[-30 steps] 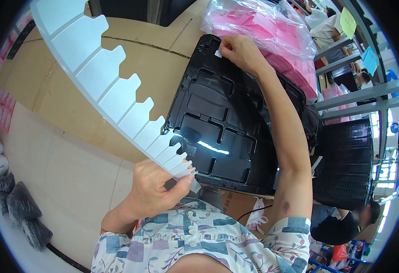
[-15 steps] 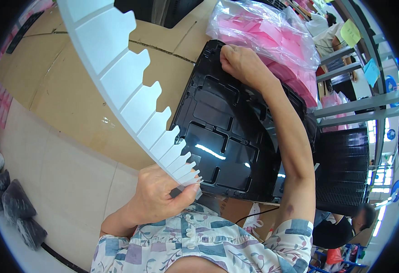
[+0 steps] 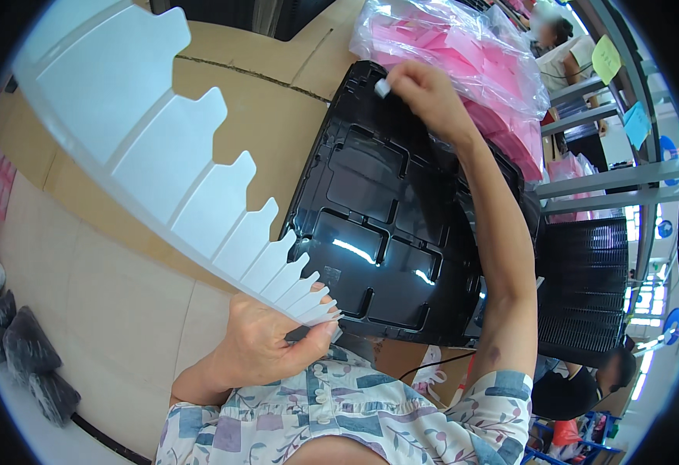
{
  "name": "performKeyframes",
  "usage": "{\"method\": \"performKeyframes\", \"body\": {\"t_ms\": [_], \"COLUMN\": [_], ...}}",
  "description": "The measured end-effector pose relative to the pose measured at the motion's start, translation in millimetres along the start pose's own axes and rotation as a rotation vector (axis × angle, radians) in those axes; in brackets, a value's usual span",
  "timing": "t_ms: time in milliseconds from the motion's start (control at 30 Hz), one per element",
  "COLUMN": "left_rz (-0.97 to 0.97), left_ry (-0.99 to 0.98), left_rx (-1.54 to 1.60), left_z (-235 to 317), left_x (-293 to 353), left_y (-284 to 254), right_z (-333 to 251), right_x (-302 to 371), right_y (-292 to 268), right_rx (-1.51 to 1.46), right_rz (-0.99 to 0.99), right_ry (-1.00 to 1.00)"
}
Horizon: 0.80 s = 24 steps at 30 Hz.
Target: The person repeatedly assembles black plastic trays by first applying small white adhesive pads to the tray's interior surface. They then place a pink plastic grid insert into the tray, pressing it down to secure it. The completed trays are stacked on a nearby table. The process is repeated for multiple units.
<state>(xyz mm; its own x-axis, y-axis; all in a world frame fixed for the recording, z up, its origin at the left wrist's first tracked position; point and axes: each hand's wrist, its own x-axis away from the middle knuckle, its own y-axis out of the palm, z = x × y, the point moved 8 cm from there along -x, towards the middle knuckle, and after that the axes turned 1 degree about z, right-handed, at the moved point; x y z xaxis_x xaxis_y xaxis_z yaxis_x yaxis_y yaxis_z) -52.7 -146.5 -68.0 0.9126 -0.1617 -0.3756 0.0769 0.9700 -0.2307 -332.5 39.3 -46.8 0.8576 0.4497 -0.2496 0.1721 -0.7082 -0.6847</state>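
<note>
My left hand [image 3: 266,337] is closed around the lower end of a long white strip [image 3: 188,186]. The strip has crosswise creases and a row of notched tabs along its right edge, and it rises up and to the left. Near the far end of a shiny black plastic tray [image 3: 362,167], my right hand [image 3: 424,93] pinches a small white piece [image 3: 383,88]. Molded rectangular recesses cover the tray, which lies at a slant in front of me. Whether the small piece touches the tray, I cannot tell.
Pink pieces in a clear plastic bag [image 3: 455,54] lie beyond the tray, on the right. Brown cardboard [image 3: 269,116] covers the table. A stack of black trays [image 3: 583,283] stands at right, beside a metal rack [image 3: 618,174]. Black wrapped bundles [image 3: 29,345] lie at far left.
My right hand has lifted slightly from the tray's far end, and a small white piece now shows in its fingers. The strip's upper part has swung left and closer.
</note>
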Motion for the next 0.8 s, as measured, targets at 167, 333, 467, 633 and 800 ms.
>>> {"method": "performKeyframes", "body": {"t_ms": [167,333,467,633,800], "left_rz": [-0.032,-0.067,0.146,-0.013,0.05], "left_ry": [-0.011,-0.207,-0.458,-0.352,-0.299], "left_rx": [0.029,0.266,0.613,0.702,0.601], "left_z": [-1.1,-10.6,-17.6,-19.3,-9.6], "left_x": [-2.3,-1.7,-14.4,-34.5,-35.3], "left_y": [-0.9,-6.4,-11.6,8.4,19.2], "right_z": [24.6,13.5,-36.0,-87.8,-112.5], "right_x": [12.0,41.4,88.8,151.9,177.2], "right_y": [-8.3,-13.1,10.6,48.8,40.7], "right_rx": [-0.668,-0.81,-0.881,-0.941,-0.719], "right_rz": [0.036,-0.034,-0.18,-0.354,-0.202], "right_ry": [0.327,0.418,0.469,0.599,0.383]}}
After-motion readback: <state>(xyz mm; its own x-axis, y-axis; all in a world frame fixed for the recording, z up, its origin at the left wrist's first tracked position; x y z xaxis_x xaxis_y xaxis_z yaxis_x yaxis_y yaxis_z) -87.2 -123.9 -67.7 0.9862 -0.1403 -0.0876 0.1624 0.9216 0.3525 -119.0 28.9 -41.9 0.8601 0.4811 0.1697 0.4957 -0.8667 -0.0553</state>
